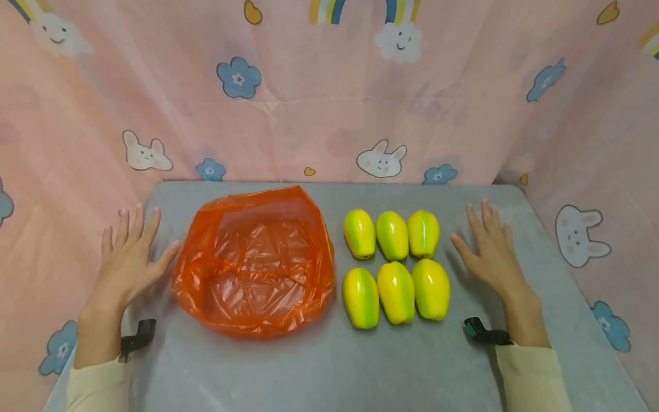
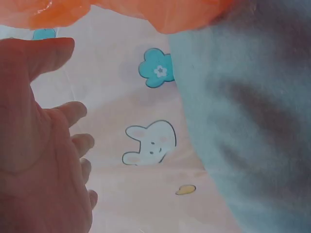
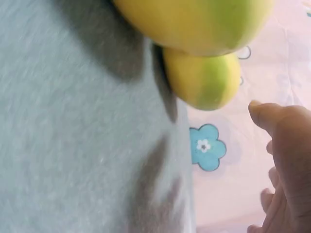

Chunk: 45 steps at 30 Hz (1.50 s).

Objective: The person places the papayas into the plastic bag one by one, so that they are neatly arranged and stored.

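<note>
An orange-red plastic bag (image 1: 319,297) lies spread on the table with its wide mouth facing up, its inside showing. Left of the bag my left hand (image 1: 126,263) is held with fingers spread, the thumb close to the bag's edge. Several yellow-green mangoes or papayas, fruit of one kind, stand in two rows right of the bag; one is the front right fruit (image 1: 431,289), another the back right fruit (image 1: 424,233). To the right of these, my right hand (image 1: 491,254) has its fingers spread and holds nothing. The right wrist view shows a near fruit (image 3: 194,22) above the thumb.
The grey table (image 1: 319,372) ends at a pink patterned curtain (image 1: 309,126) at the back and sides. A small black wrist device (image 1: 138,337) sits on the left wrist, and another black device (image 1: 484,333) on the right.
</note>
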Motion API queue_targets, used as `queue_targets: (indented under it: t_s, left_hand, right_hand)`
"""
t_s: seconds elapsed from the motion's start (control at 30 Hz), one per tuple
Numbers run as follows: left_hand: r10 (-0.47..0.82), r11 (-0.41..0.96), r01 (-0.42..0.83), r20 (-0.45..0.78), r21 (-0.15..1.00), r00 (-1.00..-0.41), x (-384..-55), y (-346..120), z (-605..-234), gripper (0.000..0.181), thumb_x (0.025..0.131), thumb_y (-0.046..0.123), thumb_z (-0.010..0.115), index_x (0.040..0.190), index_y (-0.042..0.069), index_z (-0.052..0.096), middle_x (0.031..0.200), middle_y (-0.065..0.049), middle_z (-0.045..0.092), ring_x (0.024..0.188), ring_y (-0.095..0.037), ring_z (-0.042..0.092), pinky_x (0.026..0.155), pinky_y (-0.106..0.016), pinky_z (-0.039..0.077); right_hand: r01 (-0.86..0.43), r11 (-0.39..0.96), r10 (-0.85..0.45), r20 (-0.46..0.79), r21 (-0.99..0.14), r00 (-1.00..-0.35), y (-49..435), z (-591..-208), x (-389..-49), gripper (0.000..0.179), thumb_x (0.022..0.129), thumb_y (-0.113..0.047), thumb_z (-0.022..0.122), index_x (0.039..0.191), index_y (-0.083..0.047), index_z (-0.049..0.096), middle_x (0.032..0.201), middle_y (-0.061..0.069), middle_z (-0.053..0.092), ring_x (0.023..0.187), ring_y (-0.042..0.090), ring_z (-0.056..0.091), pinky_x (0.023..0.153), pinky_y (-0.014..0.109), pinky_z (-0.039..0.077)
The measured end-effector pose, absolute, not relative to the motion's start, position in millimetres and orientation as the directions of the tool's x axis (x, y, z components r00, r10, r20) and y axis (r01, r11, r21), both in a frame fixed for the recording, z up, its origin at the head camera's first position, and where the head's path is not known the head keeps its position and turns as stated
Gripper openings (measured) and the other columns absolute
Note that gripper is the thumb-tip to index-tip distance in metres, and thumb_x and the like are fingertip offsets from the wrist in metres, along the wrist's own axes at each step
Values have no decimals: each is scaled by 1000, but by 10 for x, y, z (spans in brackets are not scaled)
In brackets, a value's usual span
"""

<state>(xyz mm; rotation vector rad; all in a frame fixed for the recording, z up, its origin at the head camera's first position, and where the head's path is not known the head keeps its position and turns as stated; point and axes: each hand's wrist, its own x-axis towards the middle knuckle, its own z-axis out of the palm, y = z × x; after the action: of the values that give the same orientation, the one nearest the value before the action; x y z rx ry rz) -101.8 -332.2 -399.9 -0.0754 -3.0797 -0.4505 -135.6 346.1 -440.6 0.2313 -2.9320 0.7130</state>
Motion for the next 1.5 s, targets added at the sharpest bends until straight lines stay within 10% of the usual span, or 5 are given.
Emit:
queue_targets:
  t_s: [0.63,1.03,1.17,1.5]
  left_hand:
    - [127,815,116,20,568,-992,-960,-3056,-3667,72,108,46,51,170,36,17,178,-17,19,157,-57,26,105,-89,29]
    - [236,802,153,-70,578,-969,-860,-2841,-3524,61,107,38,59,163,26,41,177,-28,7,145,-64,41,104,-80,44]
    - [288,799,189,-86,571,-954,-826,-2795,-3502,48,106,31,61,153,19,57,175,-27,18,155,-58,29,112,-81,36]
    - [303,798,183,-120,575,-946,-848,-2736,-3538,55,109,33,55,157,6,49,161,-23,50,146,-47,49,112,-69,46]
  right_hand:
    - [-183,728,-155,102,-660,-983,3135,-4296,-1242,82,106,-34,61,170,-7,16,176,29,4,159,59,10,118,86,14]
    - [-139,781,-169,9,-609,-986,2983,-4225,-860,81,106,-41,60,169,-6,22,167,31,31,144,54,42,107,79,42]
    - [-141,778,-160,23,-613,-987,2963,-4240,-750,76,106,-38,63,163,0,32,165,32,34,140,55,45,103,75,49]
    - [-28,809,-87,-73,-587,-993,2854,-4280,-580,81,104,-46,64,161,2,34,160,36,40,134,56,54,97,67,58]
